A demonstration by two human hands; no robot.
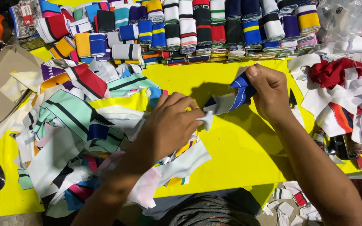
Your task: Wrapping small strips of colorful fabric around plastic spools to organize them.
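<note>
**A striped cloth strip is being held over a yellow table**

A big yellow table (239, 155) is being covered with cloth. A wide pile of loose striped scraps (76, 125) is being kept on its left side. Rows of folded striped bands (197, 27) are being lined up along the far edge. A heap of white and red scraps (344, 88) is being kept on the right.

A blue and white striped strip (233, 98) is being held above the table's middle, between both hands. Its top end is being pinched tight by the right hand (271, 94). Its white lower tip is being pinched by the left hand (170, 125).
</note>
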